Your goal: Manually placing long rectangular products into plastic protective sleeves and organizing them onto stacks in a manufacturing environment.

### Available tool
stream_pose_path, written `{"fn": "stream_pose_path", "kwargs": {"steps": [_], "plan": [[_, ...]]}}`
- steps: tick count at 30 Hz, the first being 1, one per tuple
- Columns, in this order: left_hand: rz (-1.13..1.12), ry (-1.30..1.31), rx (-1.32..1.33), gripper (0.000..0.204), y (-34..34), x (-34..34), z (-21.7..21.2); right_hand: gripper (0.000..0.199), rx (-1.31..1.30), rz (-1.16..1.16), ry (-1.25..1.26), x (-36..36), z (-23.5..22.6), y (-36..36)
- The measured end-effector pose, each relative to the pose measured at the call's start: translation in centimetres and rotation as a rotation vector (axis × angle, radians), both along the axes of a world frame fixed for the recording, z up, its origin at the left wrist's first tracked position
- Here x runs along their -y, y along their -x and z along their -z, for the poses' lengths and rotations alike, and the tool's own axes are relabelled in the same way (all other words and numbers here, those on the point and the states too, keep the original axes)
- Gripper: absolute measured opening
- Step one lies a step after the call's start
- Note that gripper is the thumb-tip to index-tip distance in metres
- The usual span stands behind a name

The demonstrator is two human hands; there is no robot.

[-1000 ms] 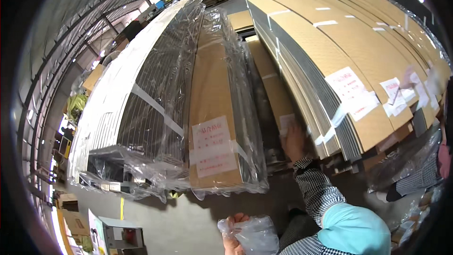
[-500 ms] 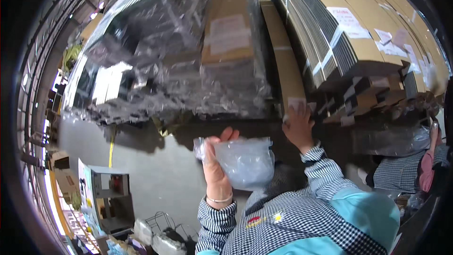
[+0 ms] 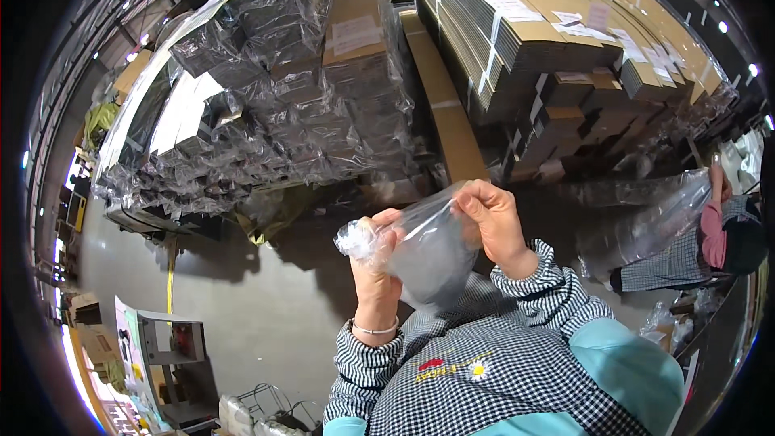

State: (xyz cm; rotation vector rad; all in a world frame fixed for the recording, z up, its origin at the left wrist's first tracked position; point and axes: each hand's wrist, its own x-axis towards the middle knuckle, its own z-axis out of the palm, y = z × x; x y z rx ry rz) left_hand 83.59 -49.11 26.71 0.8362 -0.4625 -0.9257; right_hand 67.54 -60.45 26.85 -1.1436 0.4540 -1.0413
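Close in front of the checked apron, both hands of the person are raised, and they share one piece of clear plastic film. The left hand, with one pale bracelet on its wrist, has the fingers curled around a bunched end; the right hand pinches the upper edge between thumb and fingers. So the film lies between the two hands, and neither is nearer, because each one holds it. Its stretched edge runs from left to right, rising a little toward the right hand, while the rest hangs below.

Beyond the right hand, one long brown carton lies with its long axis pointing away from the person; if they touch, I cannot tell. At its sides stand two large piles: one left pile under clear wrapping, one right pile of cardboard with pale straps. Their pieces are too many for a sure count. Well apart to the right, one co-worker holds one clear sheet.
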Motion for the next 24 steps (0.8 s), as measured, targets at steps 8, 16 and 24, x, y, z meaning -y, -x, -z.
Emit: {"fn": "stream_pose_path", "kwargs": {"steps": [8,16,24], "plan": [[-0.054,-0.048,0.022,0.033,1.1,-2.3,-0.6,0.018,-0.046,0.106,0.032,-0.5,0.5,-0.4],[-0.13,-0.179,-0.032,0.02,1.7,-2.8,3.5,0.017,-0.022,-0.021,-0.111,-0.4,5.9,1.4],[-0.128,-0.201,-0.016,0.021,3.3,-0.1,7.2,0.016,-0.068,-0.174,-0.648,-0.4,5.9,3.6]]}}
